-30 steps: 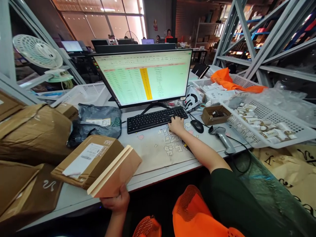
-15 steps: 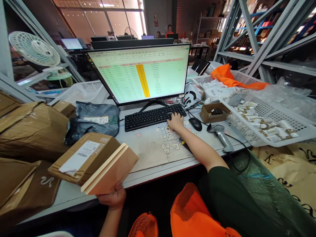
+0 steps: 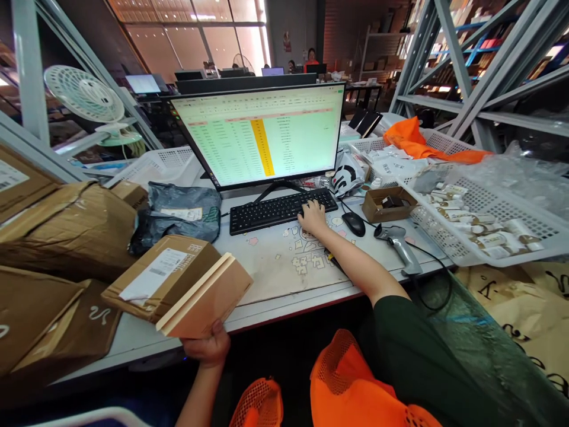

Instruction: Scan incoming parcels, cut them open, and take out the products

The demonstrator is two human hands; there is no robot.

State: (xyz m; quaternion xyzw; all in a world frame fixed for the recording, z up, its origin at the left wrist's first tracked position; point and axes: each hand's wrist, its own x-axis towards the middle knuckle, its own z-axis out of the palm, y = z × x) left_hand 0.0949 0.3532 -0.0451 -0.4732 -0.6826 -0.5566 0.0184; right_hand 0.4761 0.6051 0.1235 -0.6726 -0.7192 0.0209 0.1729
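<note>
My left hand grips a flat, peach-coloured cardboard box by its lower edge, tilted at the desk's front edge. The thumb lies on its face; the other fingers are mostly hidden behind it. My right hand rests with fingers spread on the right part of a black keyboard. Behind the keyboard stands a monitor showing a spreadsheet with a yellow column. A black mouse lies to the right of that hand, and a grey barcode scanner sits farther right. Beside the peach box lies a brown labelled carton.
Large brown cartons and a grey plastic mailer crowd the left side. On the right are a small open box and a white basket of small white-and-gold packs. A fan stands at left; metal racks flank the desk.
The camera view has turned slightly left, so the desk appears shifted right. My right hand has slid a little left over the keys. The peach box stays in my left hand.
</note>
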